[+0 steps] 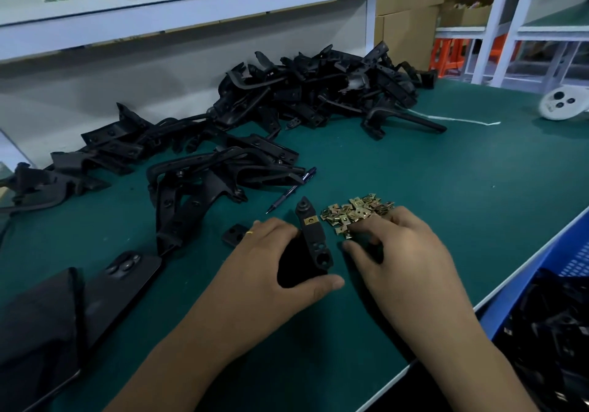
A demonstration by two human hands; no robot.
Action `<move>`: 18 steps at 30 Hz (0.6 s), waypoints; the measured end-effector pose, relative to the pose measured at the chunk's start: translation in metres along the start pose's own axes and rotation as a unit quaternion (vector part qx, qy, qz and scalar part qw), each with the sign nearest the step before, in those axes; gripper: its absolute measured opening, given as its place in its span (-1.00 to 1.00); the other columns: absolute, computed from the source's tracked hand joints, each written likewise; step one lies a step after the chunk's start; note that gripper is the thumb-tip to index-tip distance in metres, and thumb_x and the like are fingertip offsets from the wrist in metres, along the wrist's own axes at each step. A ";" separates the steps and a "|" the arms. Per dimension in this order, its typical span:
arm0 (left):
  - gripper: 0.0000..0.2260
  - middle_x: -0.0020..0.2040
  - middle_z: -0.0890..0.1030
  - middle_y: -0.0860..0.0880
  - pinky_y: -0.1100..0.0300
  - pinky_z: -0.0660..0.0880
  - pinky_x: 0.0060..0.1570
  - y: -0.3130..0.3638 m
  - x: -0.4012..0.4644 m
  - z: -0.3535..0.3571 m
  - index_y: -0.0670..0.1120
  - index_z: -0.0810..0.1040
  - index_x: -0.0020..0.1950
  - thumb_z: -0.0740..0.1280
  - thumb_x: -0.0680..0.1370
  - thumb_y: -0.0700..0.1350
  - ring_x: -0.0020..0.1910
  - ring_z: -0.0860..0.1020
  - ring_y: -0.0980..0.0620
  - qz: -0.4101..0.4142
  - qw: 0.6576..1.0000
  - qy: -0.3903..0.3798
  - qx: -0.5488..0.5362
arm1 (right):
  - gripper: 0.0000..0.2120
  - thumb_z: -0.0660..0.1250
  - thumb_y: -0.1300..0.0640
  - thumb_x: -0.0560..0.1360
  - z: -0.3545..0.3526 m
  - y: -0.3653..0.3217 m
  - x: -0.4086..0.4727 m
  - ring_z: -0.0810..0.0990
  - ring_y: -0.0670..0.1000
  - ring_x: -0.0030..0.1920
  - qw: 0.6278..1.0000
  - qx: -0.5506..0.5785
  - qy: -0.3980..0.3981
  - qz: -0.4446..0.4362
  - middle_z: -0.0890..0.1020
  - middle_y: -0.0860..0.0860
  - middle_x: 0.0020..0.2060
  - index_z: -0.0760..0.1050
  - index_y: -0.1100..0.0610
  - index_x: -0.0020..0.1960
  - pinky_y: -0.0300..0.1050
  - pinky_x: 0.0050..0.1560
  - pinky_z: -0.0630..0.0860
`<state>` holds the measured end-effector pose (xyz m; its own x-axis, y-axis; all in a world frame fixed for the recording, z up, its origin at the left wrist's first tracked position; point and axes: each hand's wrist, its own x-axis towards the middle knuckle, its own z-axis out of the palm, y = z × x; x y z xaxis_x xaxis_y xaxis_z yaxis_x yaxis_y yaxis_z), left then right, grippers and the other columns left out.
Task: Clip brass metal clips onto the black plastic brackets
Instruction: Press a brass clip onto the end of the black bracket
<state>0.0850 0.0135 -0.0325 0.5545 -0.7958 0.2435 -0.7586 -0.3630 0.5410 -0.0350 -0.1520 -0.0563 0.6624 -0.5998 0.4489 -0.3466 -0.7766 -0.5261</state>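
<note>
**Brass clips beside a held bracket**

Brass metal clips (357,212), small and square, lie in a loose heap on the green work mat (430,194), just beyond the right hand (395,245). That hand rests at the near edge of the heap with its fingers curled down among the clips; whether it pinches one cannot be told.

The left hand (280,265) curls round a black plastic bracket (314,239), thumb below and fingers behind, holding it upright on the mat. One brass clip (309,220) already sits on the bracket's upper part.

A large pile of black plastic brackets (306,92) spreads across the far and left side of the mat. A blue pen (291,190) lies between that pile and the hands. A small black plastic block (234,234) lies just left of the left hand, and a black phone (124,287) lies further left. A blue plastic crate (541,300) holding more black parts stands at the right edge.
</note>
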 end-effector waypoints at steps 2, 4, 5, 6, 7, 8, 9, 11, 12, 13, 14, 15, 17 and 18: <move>-0.53 0.09 0.48 0.25 0.23 0.44 0.08 0.000 0.000 0.000 0.25 0.48 0.07 0.31 0.38 0.55 0.15 0.47 0.21 0.000 1.000 0.000 0.001 | -0.76 0.43 -0.15 0.51 -0.001 -0.002 0.001 0.54 0.05 -0.01 1.000 -0.010 -0.007 -0.002 0.48 -0.06 -0.09 0.66 -0.08 0.13 -0.14 -0.18 0.38; -0.53 0.08 0.48 0.25 0.22 0.45 0.10 0.000 0.000 0.000 0.24 0.48 0.07 0.31 0.38 0.54 0.15 0.46 0.21 0.001 1.000 -0.001 0.005 | -0.75 0.42 -0.14 0.53 -0.002 -0.003 0.001 0.53 0.05 0.01 0.999 -0.024 -0.016 -0.013 0.48 -0.05 -0.09 0.65 -0.10 0.16 -0.12 -0.20 0.41; -0.52 0.08 0.48 0.25 0.22 0.44 0.10 0.000 0.000 0.000 0.23 0.48 0.07 0.31 0.38 0.54 0.15 0.46 0.21 0.003 1.000 0.000 0.006 | -0.77 0.43 -0.12 0.53 -0.003 -0.005 0.001 0.52 0.05 0.01 0.999 -0.025 -0.021 -0.016 0.47 -0.05 -0.10 0.65 -0.10 0.16 -0.11 -0.21 0.42; -0.53 0.07 0.48 0.25 0.22 0.44 0.10 0.000 0.000 0.001 0.23 0.48 0.07 0.31 0.38 0.53 0.15 0.46 0.20 0.004 1.000 0.001 0.006 | -0.79 0.43 -0.10 0.53 -0.004 -0.005 0.001 0.53 0.05 0.01 0.999 -0.021 -0.025 -0.015 0.47 -0.05 -0.10 0.65 -0.11 0.14 -0.11 -0.21 0.43; -0.53 0.07 0.48 0.25 0.22 0.44 0.10 -0.001 0.000 0.001 0.23 0.48 0.06 0.31 0.37 0.53 0.15 0.46 0.20 0.005 1.000 0.002 0.007 | -0.82 0.44 -0.09 0.53 -0.006 -0.006 0.001 0.54 0.05 0.00 0.999 -0.015 -0.028 -0.011 0.47 -0.05 -0.10 0.65 -0.10 0.12 -0.10 -0.22 0.45; -0.53 0.07 0.48 0.25 0.23 0.44 0.09 -0.001 0.000 0.001 0.23 0.48 0.06 0.31 0.37 0.53 0.15 0.46 0.19 0.007 1.000 0.002 0.007 | -0.84 0.44 -0.07 0.54 -0.007 -0.006 0.001 0.55 0.06 0.00 0.999 -0.009 -0.032 -0.007 0.48 -0.05 -0.09 0.64 -0.09 0.09 -0.09 -0.21 0.48; -0.54 0.08 0.48 0.25 0.24 0.44 0.08 -0.001 0.000 0.001 0.24 0.47 0.06 0.31 0.37 0.53 0.15 0.46 0.19 0.008 1.000 0.003 0.008 | -0.86 0.44 -0.06 0.54 -0.007 -0.006 0.001 0.55 0.06 0.00 0.999 -0.004 -0.035 -0.004 0.49 -0.05 -0.08 0.64 -0.07 0.08 -0.07 -0.20 0.49; -0.54 0.08 0.48 0.26 0.26 0.43 0.07 -0.002 0.000 0.002 0.25 0.47 0.05 0.32 0.37 0.53 0.16 0.46 0.20 0.010 1.000 0.007 0.008 | -0.86 0.45 -0.05 0.54 -0.008 -0.005 0.001 0.55 0.05 -0.01 0.999 0.006 -0.038 -0.002 0.50 -0.06 -0.07 0.64 -0.04 0.06 -0.07 -0.19 0.47; -0.54 0.09 0.48 0.27 0.27 0.43 0.06 -0.003 0.000 0.002 0.26 0.47 0.05 0.33 0.37 0.53 0.16 0.46 0.20 0.012 1.000 0.010 0.008 | -0.85 0.46 -0.06 0.54 -0.009 -0.005 0.002 0.54 0.05 -0.01 0.999 0.009 -0.040 -0.002 0.51 -0.07 -0.07 0.65 -0.03 0.05 -0.07 -0.18 0.46; -0.54 0.09 0.48 0.27 0.26 0.43 0.07 -0.003 0.000 0.002 0.26 0.47 0.06 0.33 0.37 0.54 0.16 0.46 0.20 0.014 1.000 0.012 0.009 | -0.83 0.46 -0.07 0.53 -0.009 -0.004 0.002 0.53 0.04 0.01 0.999 0.009 -0.045 -0.004 0.51 -0.08 -0.05 0.66 -0.02 0.06 -0.07 -0.17 0.46; -0.54 0.09 0.49 0.27 0.26 0.43 0.07 -0.003 0.000 0.002 0.26 0.47 0.06 0.33 0.37 0.54 0.16 0.46 0.21 0.016 1.000 0.013 0.009 | -0.80 0.46 -0.09 0.53 -0.010 -0.004 0.003 0.53 0.03 0.03 0.999 0.006 -0.053 -0.007 0.50 -0.10 -0.04 0.65 -0.02 0.07 -0.06 -0.15 0.47; -0.54 0.09 0.49 0.26 0.24 0.44 0.08 -0.004 0.000 0.002 0.26 0.47 0.06 0.33 0.37 0.54 0.16 0.46 0.20 0.016 1.000 0.014 0.009 | -0.78 0.47 -0.11 0.52 -0.010 -0.003 0.003 0.52 0.01 0.06 0.998 0.006 -0.062 -0.010 0.50 -0.11 -0.02 0.65 -0.02 0.09 -0.04 -0.12 0.49; -0.53 0.08 0.50 0.25 0.21 0.45 0.08 -0.005 0.000 0.002 0.26 0.47 0.07 0.32 0.37 0.55 0.16 0.46 0.20 0.015 1.000 0.016 0.010 | -0.77 0.47 -0.09 0.52 -0.009 -0.001 0.004 0.52 0.00 0.08 0.997 0.015 -0.069 -0.007 0.50 -0.12 -0.01 0.66 -0.01 0.11 -0.05 -0.09 0.49; -0.52 0.08 0.50 0.25 0.20 0.45 0.09 -0.005 0.000 0.002 0.25 0.48 0.07 0.32 0.37 0.55 0.16 0.46 0.19 0.015 1.000 0.016 0.011 | -0.79 0.48 -0.06 0.53 -0.009 -0.001 0.005 0.52 0.01 0.07 0.998 0.022 -0.065 -0.001 0.50 -0.11 -0.01 0.67 -0.01 0.11 -0.07 -0.10 0.46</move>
<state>0.0883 0.0142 -0.0364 0.5419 -0.7907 0.2849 -0.7822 -0.3506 0.5150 -0.0374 -0.1556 -0.0474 0.7453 -0.5649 0.3540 -0.3170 -0.7674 -0.5573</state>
